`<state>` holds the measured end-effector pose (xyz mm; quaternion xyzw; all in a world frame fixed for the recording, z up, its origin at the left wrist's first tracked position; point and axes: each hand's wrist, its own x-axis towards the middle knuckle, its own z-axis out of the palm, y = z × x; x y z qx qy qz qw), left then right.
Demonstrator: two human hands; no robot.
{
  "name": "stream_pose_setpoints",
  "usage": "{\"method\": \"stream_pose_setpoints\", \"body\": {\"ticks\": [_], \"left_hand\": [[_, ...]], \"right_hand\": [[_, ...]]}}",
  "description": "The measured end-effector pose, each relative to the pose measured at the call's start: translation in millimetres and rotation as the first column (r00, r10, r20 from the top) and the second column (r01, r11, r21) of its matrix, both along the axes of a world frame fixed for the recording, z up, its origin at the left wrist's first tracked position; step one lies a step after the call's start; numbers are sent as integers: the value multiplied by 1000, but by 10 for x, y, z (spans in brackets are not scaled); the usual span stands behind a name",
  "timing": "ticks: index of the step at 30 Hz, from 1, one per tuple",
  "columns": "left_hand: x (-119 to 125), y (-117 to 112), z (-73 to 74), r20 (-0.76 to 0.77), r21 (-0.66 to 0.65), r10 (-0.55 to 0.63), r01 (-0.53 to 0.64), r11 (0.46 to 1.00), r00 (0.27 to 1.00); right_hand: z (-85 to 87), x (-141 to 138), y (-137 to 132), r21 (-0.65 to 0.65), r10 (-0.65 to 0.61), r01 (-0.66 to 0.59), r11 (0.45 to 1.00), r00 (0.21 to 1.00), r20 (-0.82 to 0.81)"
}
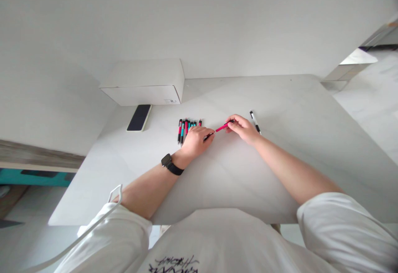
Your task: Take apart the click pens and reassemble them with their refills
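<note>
While my right hand (244, 129) pinched a slim, straight pink barrel (222, 127) over the grey-veined table (292, 107), my left hand (197, 141) pinched a dark piece (208, 136) by its near end. Between my 2 hands, the barrel's long axis slanted, that near end pointing left and towards me.

Saw bright pink and black on the central pen (222, 127), pink and teal with black ends on the clustered pens (183, 129) at nine o'clock, white and black on the lone pen (255, 121) at three. Noted a dark screen and pale rim on the phone (139, 118), white on the box (146, 74) at ten, black on the watch (167, 160), faint grey veining on the white tabletop (230, 173).
</note>
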<state>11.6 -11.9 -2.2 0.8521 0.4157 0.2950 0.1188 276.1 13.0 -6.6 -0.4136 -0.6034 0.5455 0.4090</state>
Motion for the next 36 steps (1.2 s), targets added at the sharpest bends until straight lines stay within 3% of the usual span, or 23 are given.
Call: {"method": "stream_pose_setpoints", "body": {"ticks": [5, 11, 17, 22, 28, 36], "left_hand": [[1, 12, -9, 33, -26, 13, -13, 1000, 999], [-2, 20, -33, 67, -37, 41, -39, 999, 997], [-8, 26, -39, 70, -34, 36, -34, 999, 997], [-6, 10, -24, 71, -37, 24, -21, 999, 997], [1, 6, -31, 58, -42, 8, -6, 999, 998], [5, -2, -10, 51, -53, -4, 7, 999, 999]], "right_hand": [[-48, 11, 65, -99, -134, 128, 987, 989, -61], [56, 177, 183, -283, -260, 205, 937, 950, -175], [135, 354, 275, -348, -314, 293, 890, 949, -5], [133, 402, 299, -297, -302, 364, 883, 924, 234], [92, 442, 331, -153, -310, 419, 895, 830, 463], [34, 473, 315, 45, -321, 375, 926, 718, 618]]}}
